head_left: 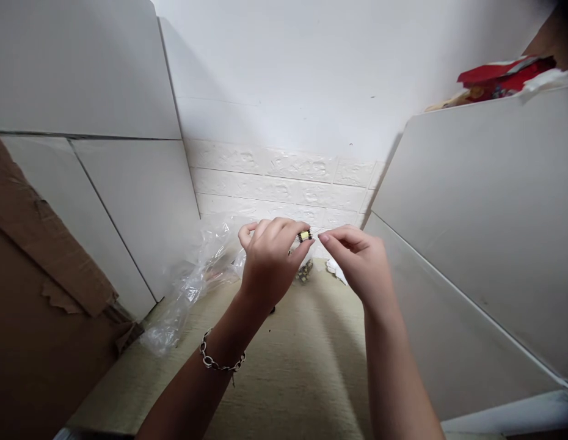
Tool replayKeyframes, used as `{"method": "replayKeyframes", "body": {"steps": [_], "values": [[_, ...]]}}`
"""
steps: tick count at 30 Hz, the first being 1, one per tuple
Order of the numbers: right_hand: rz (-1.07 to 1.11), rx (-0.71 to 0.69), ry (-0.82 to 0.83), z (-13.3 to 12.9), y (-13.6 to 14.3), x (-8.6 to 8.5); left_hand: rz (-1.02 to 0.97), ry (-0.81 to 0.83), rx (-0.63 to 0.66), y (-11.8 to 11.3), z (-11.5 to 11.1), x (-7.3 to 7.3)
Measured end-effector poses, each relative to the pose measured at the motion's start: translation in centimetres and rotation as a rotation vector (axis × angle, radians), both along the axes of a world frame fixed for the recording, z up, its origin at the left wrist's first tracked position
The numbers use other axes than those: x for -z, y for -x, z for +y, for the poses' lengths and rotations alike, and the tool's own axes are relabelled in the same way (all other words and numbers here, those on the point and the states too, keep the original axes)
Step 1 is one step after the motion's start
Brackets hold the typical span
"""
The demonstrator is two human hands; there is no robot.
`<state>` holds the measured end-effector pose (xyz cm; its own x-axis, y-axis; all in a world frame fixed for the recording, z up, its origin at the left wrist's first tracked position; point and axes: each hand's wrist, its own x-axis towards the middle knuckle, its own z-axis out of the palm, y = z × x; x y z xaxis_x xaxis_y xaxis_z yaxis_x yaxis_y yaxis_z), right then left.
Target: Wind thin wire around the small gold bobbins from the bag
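A small black part with a yellow middle and thin metal pins (305,235) is pinched between the thumb and forefinger of my left hand (273,256). Just to its right is my right hand (360,260), thumb and forefinger pressed together at the pins; whether anything sits between those fingertips is too small to tell. Below and behind my left hand, a clear bag with several similar small parts (305,271) is partly hidden.
Crumpled clear plastic (192,284) lies to the left on the pale tabletop (302,366). White panels stand on both sides, with brown cardboard (41,293) at the left. Something red (499,79) rests on the right panel's top. Behind is a white brick-patterned wall (293,174).
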<state>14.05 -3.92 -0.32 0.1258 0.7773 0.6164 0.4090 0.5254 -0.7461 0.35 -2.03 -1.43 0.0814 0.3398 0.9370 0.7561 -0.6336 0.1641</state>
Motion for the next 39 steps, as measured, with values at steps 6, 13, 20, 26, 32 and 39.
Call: {"method": "replayKeyframes", "body": {"steps": [6, 13, 20, 26, 32, 39], "values": [[-0.001, 0.035, 0.008, 0.2, 0.7, 0.3, 0.033, -0.025, -0.049, -0.2, -0.1, 0.1], [0.001, 0.105, -0.021, 0.2, 1.1, 0.4, 0.104, -0.093, -0.123, -0.4, -0.1, 0.4], [-0.053, 0.206, -0.093, -0.1, 1.8, 0.5, 0.103, -0.101, -0.163, -0.5, 0.0, 0.7], [-0.155, 0.266, -0.227, 0.1, 2.2, 0.8, 0.081, -0.076, -0.178, -0.6, 0.0, 0.6], [-0.204, 0.263, -0.358, 0.1, 2.5, 0.8, 0.066, -0.064, -0.162, -0.2, -0.3, 0.3], [-0.059, 0.201, -0.305, -0.5, 2.2, 0.3, 0.040, -0.048, -0.121, 0.2, -1.1, -0.1]]}}
